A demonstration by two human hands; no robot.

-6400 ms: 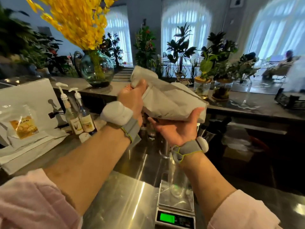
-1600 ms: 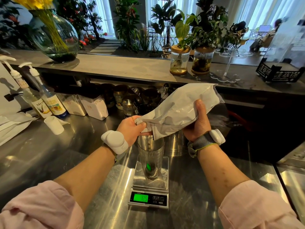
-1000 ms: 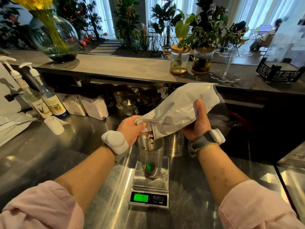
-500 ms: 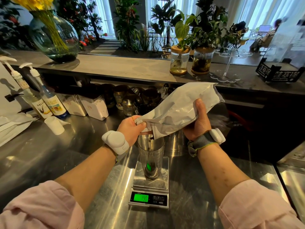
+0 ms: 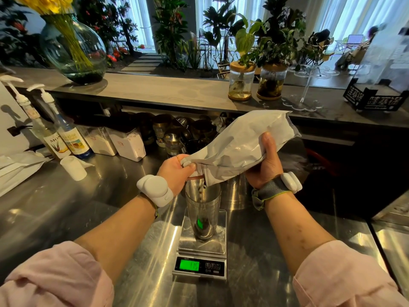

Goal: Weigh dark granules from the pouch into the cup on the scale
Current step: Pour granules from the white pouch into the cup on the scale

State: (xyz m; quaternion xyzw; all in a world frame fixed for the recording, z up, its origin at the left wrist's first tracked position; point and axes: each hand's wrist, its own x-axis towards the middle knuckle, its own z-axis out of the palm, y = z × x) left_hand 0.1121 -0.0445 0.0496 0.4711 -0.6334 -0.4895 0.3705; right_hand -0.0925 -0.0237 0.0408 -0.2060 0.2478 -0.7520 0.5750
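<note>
A grey foil pouch point(image 5: 239, 147) is tilted mouth-down over a tall clear cup point(image 5: 203, 207) that stands on a small steel scale point(image 5: 201, 249) with a lit green display. My left hand point(image 5: 174, 171) pinches the pouch's open corner just above the cup's rim. My right hand point(image 5: 266, 162) grips the pouch's body from underneath, higher and to the right. Dark granules point(image 5: 201, 227) lie in the cup's bottom, and a few are falling from the mouth.
Two syrup pump bottles point(image 5: 66, 138), a small white cup point(image 5: 74, 168) and white containers point(image 5: 127, 142) stand at the left. Metal cups point(image 5: 174, 138) sit behind the scale under a raised ledge with a glass vase point(image 5: 75, 52) and plant jars point(image 5: 242, 83).
The pouch came down from chest height to the cup, and both hands have since held it steady there. The number on the scale's display keeps changing while granules fall into the cup.
</note>
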